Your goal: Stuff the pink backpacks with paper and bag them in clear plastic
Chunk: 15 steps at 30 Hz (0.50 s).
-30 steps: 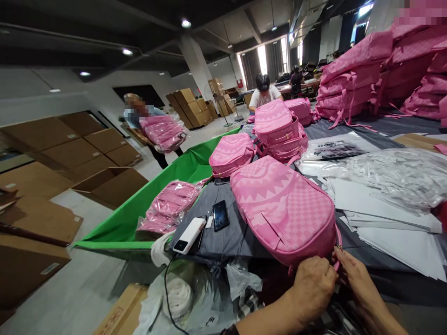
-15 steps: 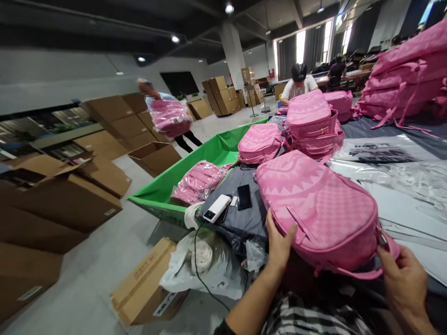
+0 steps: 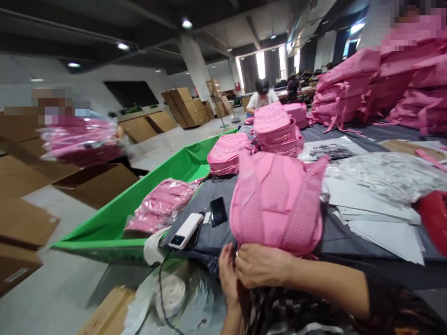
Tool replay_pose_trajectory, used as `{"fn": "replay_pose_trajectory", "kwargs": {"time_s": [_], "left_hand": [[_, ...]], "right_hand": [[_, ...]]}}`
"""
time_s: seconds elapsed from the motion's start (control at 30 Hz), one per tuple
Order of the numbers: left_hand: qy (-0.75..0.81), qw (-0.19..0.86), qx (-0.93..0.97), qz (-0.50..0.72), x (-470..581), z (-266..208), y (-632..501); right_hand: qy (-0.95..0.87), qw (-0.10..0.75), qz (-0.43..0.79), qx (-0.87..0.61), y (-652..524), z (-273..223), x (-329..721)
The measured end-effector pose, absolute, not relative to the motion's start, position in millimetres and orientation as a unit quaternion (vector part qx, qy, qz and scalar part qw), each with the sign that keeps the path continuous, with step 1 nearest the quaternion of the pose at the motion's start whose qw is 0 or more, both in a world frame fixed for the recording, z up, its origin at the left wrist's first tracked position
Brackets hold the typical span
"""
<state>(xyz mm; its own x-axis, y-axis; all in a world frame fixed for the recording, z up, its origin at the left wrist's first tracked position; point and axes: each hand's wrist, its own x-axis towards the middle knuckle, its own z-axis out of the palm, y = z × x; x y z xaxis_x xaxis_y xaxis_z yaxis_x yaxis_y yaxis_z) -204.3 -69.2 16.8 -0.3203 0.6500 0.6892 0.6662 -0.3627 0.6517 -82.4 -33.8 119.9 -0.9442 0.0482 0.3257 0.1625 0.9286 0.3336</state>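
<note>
Nearest us, our left hand (image 3: 227, 272) and right hand (image 3: 260, 266) met at the lower left corner of a pink backpack (image 3: 275, 186); the right fingers were curled together there, the left fingers upright just beside them, and we could not tell what either set pinched. The backpack sat at the near edge of the dark-covered bench (image 3: 338, 237), shoulder straps towards us. Below the bench, a translucent plastic bag (image 3: 195, 298) bore a small dark mark we could not make out. Left of the backpack lay a black phone (image 3: 218, 211) and a white device (image 3: 186, 230) with a dark display, its figures too small to read. To the right were white sheets (image 3: 387, 239) and, past them, a clear packet (image 3: 335, 148) with dark printing, illegible to us. Beyond the bench's left side, a green bin (image 3: 84, 244) held plastic-wrapped pink bags (image 3: 164, 200). A carton (image 3: 16, 274) farther left carried a white label, unreadable. Farther off, a co-worker in a white top (image 3: 261, 100) bent behind stacked pink backpacks (image 3: 275, 128).
</note>
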Motion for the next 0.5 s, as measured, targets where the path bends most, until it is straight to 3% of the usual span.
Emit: {"fn": "replay_pose_trajectory", "kwargs": {"time_s": [0.03, 0.1, 0.2, 0.3, 0.4, 0.5], "left_hand": [[-0.574, -0.004, -0.527, -0.627, -212.3, 12.2, -72.9], [-0.575, -0.062, -0.461, -0.673, -218.1, 2.9, -80.3], [-0.535, -0.084, -0.554, -0.632, -204.6, -6.9, -85.9], [-0.507, 0.035, -0.678, -0.530, -185.1, -3.9, -73.5], [-0.504, 0.135, -0.709, -0.474, -187.1, 8.1, -45.5], [-0.498, 0.150, -0.709, -0.476, -212.3, 17.1, -21.2]], "right_hand": [[-0.981, 0.119, -0.145, -0.043, -32.6, 95.5, -89.9], [-0.983, 0.119, -0.129, -0.059, -35.4, 63.5, -91.4], [-0.943, 0.300, -0.076, -0.123, -47.7, 60.9, -56.0], [-0.842, 0.468, -0.018, -0.267, -53.1, 79.7, 27.5], [-0.758, 0.437, 0.089, -0.476, -44.8, 81.1, 145.2], [-0.648, 0.387, 0.119, -0.645, -31.5, 61.4, 259.1]]}}
